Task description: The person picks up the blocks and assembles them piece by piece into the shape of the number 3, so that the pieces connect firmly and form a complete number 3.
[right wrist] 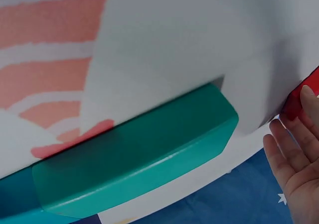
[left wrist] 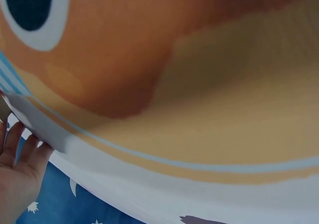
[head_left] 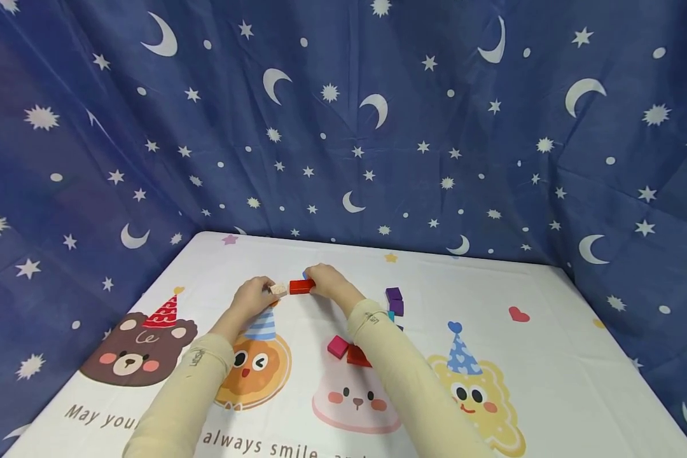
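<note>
Near the back of the table, my left hand [head_left: 250, 299] pinches a small cream speckled block [head_left: 278, 290]. Just right of it lies a red block [head_left: 301, 287], and the two blocks are close together with a narrow gap. My right hand [head_left: 329, 281] grips the red block's right end, with the thumb on its near side in the right wrist view. A bit of blue shows behind the red block, partly hidden by the right fingers. In the left wrist view only part of the left hand [left wrist: 22, 174] appears, at the left edge.
Two purple blocks [head_left: 394, 294] sit right of the right forearm, which partly hides others. A green block [right wrist: 139, 149] touches a blue block [right wrist: 17, 194]. Nearer me lie a magenta block [head_left: 338, 346] and an orange-red block [head_left: 357, 356]. A starry curtain [head_left: 343, 127] stands behind the printed tablecloth [head_left: 549, 369].
</note>
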A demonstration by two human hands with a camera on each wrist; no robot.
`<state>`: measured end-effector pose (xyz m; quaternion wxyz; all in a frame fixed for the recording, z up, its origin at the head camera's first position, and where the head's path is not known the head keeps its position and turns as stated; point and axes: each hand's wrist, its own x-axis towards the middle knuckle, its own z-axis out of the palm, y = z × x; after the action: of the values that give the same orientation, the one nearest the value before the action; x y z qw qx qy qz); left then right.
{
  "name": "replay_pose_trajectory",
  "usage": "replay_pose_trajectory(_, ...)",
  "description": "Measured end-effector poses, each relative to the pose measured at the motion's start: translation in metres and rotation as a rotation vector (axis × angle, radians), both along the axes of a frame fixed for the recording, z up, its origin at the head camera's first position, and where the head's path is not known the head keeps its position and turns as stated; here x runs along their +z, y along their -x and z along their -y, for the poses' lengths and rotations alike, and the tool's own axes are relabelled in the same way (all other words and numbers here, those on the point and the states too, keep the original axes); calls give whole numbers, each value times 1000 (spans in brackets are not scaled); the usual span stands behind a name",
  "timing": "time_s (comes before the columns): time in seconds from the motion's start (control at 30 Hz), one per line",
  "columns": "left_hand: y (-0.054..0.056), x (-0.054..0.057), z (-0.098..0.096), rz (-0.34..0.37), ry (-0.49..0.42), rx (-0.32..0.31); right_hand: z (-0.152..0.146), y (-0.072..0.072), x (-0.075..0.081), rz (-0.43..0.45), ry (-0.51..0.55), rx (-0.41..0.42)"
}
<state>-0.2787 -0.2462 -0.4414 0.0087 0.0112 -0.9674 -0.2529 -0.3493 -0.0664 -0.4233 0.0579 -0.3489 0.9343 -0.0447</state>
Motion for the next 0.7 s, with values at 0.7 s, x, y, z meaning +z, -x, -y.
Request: replay_pose_trajectory(0.7, 0, -3, -8, -8, 51, 62, -15, -5, 11, 33, 36, -63)
